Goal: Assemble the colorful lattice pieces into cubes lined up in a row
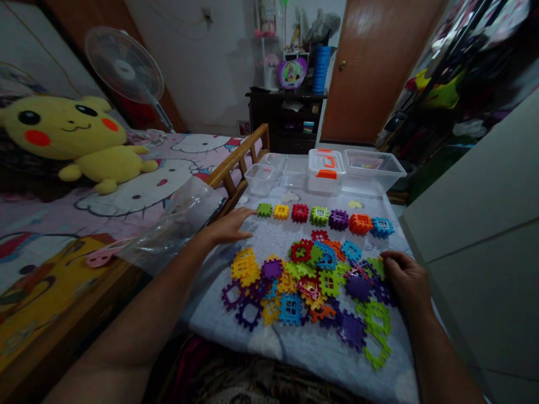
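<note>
I see the left hand flat, open and empty, just beside the green cube ending the cube row. The right hand is curled on the tile pile's right edge, and I can't tell its grip. Risk: a nudge skews the row, or tiles slide off the near edge.

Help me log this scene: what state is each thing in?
Left hand: open, flat on cloth.
Right hand: fingers curled on loose tiles, grip unclear.
Cubes: assembled, in a row.
Loose tiles: heaped, unassembled.
Handled box: lid shut.
Clear tubs: open.
Door: shut.
</note>
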Tool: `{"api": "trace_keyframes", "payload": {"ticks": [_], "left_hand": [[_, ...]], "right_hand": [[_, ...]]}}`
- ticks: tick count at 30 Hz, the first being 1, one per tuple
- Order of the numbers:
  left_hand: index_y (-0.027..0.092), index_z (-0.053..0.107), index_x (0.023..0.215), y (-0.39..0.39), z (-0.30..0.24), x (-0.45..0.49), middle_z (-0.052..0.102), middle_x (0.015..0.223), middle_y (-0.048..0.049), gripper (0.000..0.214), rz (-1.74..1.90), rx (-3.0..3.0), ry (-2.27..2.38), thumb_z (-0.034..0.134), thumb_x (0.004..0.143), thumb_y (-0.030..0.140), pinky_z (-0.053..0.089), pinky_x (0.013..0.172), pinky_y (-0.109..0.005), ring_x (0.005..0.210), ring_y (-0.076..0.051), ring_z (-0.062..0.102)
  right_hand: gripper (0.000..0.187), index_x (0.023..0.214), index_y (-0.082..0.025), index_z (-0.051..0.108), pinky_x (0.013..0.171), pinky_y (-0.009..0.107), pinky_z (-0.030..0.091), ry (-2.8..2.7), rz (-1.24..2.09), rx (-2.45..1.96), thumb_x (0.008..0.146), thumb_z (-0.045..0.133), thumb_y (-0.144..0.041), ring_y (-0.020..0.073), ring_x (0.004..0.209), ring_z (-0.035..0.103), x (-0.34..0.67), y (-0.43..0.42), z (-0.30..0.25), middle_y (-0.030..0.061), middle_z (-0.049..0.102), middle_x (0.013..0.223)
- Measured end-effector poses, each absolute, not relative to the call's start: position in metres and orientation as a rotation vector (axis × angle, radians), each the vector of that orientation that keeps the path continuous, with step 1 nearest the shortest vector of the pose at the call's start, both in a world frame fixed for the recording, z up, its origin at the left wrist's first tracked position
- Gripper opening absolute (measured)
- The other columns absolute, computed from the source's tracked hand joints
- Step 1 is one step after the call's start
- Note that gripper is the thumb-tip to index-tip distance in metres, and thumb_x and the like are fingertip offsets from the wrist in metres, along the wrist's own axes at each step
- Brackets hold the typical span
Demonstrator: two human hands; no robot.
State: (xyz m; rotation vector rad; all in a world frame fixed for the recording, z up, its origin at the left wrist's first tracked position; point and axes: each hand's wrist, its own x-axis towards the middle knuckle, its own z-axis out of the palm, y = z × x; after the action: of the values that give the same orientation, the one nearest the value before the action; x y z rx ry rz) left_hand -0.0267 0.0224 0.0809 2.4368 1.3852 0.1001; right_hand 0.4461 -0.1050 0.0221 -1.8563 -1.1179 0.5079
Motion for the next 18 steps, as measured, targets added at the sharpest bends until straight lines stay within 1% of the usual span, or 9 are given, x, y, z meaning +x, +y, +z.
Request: {"api": "trace_keyframes", "payload": {"ticks": [2, 4, 6, 8, 15, 17, 18], "left_hand": [[0.022, 0.047, 0.143, -0.009, 0.077, -0.033, 0.051, 0.149, -0.0120, 0.065, 0.059, 2.405, 1.359, 0.065, 0.082, 0.036, 0.032, 0.119, -0.042, 0.140, -0.027, 0.044], [0.023, 0.049, 0.142, -0.038, 0.070, -0.036, 0.052, 0.148, -0.0104, 0.058, 0.037, 2.391, 1.354, 0.061, 0.086, 0.034, 0.032, 0.119, -0.040, 0.140, -0.025, 0.043], [0.024, 0.051, 0.140, -0.062, 0.061, -0.037, 0.053, 0.146, -0.0104, 0.052, 0.064, 2.382, 1.368, 0.056, 0.089, 0.031, 0.033, 0.119, -0.040, 0.140, -0.025, 0.044], [0.023, 0.052, 0.140, -0.080, 0.052, -0.038, 0.053, 0.146, -0.0110, 0.049, 0.113, 2.367, 1.383, 0.053, 0.092, 0.032, 0.033, 0.120, -0.040, 0.140, -0.025, 0.044], [0.015, 0.051, 0.141, -0.102, 0.036, -0.038, 0.052, 0.146, -0.0171, 0.051, 0.340, 2.243, 1.522, 0.047, 0.095, 0.038, 0.034, 0.119, -0.050, 0.139, -0.030, 0.044], [0.015, 0.049, 0.143, -0.109, 0.036, -0.035, 0.047, 0.149, -0.0186, 0.059, 0.411, 2.220, 1.541, 0.050, 0.095, 0.048, 0.032, 0.120, -0.053, 0.141, -0.032, 0.041], [0.016, 0.046, 0.145, -0.115, 0.036, -0.034, 0.043, 0.152, -0.0191, 0.067, 0.436, 2.220, 1.536, 0.055, 0.092, 0.055, 0.030, 0.120, -0.054, 0.143, -0.034, 0.038]], "right_hand": [[0.034, 0.086, -0.017, 0.075, 0.050, 0.028, 0.039, -1.123, 0.509, -1.860, 0.070, 0.063, -0.045, 0.0161, 0.051, 0.051, 0.447, -0.105, 0.021, 0.0028, 0.066, 0.064], [0.034, 0.087, -0.017, 0.075, 0.050, 0.028, 0.039, -1.119, 0.511, -1.872, 0.070, 0.064, -0.044, 0.0161, 0.051, 0.051, 0.448, -0.105, 0.019, 0.0026, 0.066, 0.063], [0.035, 0.087, -0.016, 0.075, 0.050, 0.029, 0.039, -1.116, 0.504, -1.880, 0.069, 0.064, -0.044, 0.0162, 0.051, 0.051, 0.448, -0.105, 0.019, 0.0026, 0.066, 0.063], [0.035, 0.087, -0.016, 0.075, 0.051, 0.029, 0.039, -1.116, 0.488, -1.877, 0.069, 0.064, -0.044, 0.0164, 0.051, 0.051, 0.449, -0.104, 0.018, 0.0028, 0.066, 0.062], [0.036, 0.086, -0.015, 0.076, 0.052, 0.029, 0.040, -1.147, 0.456, -1.878, 0.067, 0.062, -0.042, 0.0174, 0.053, 0.052, 0.448, -0.103, 0.020, 0.0031, 0.065, 0.062], [0.036, 0.086, -0.015, 0.076, 0.051, 0.029, 0.040, -1.150, 0.467, -1.874, 0.068, 0.062, -0.042, 0.0173, 0.052, 0.052, 0.448, -0.103, 0.021, 0.0032, 0.065, 0.061], [0.036, 0.087, -0.015, 0.076, 0.051, 0.029, 0.039, -1.150, 0.469, -1.872, 0.068, 0.062, -0.042, 0.0172, 0.052, 0.052, 0.448, -0.104, 0.021, 0.0032, 0.065, 0.061]]}}
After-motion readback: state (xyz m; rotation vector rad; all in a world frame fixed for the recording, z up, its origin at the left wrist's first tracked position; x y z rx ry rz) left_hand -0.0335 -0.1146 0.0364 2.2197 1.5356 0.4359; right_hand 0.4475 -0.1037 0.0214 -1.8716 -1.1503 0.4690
